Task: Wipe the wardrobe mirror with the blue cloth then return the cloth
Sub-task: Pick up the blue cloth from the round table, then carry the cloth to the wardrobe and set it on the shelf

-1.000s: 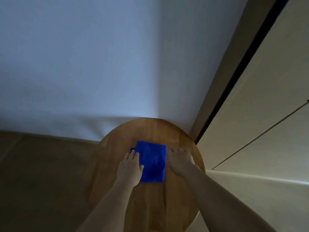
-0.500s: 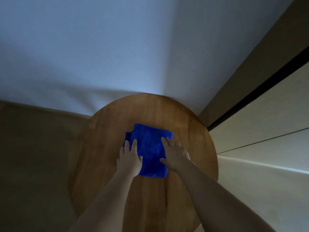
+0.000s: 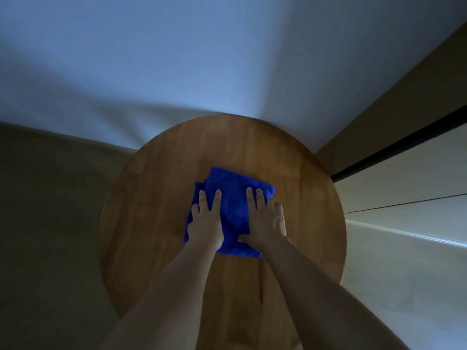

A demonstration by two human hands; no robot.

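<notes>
A folded blue cloth (image 3: 233, 210) lies flat near the middle of a round wooden table (image 3: 156, 198). My left hand (image 3: 206, 223) rests palm down on the cloth's left part, fingers spread. My right hand (image 3: 266, 221) lies palm down on its right part, with the outer fingers over the cloth's right edge. Neither hand grips the cloth. No mirror surface is recognisable in the dim view.
A pale wall (image 3: 202, 59) rises behind the table. Light wardrobe panels (image 3: 404, 185) with a dark gap (image 3: 394, 150) stand at the right. Dim brownish floor (image 3: 50, 223) lies left of the table.
The view has drawn closer and tilted down over the table. Both hands slid further onto the cloth; the right hand moved from its right edge to its top.
</notes>
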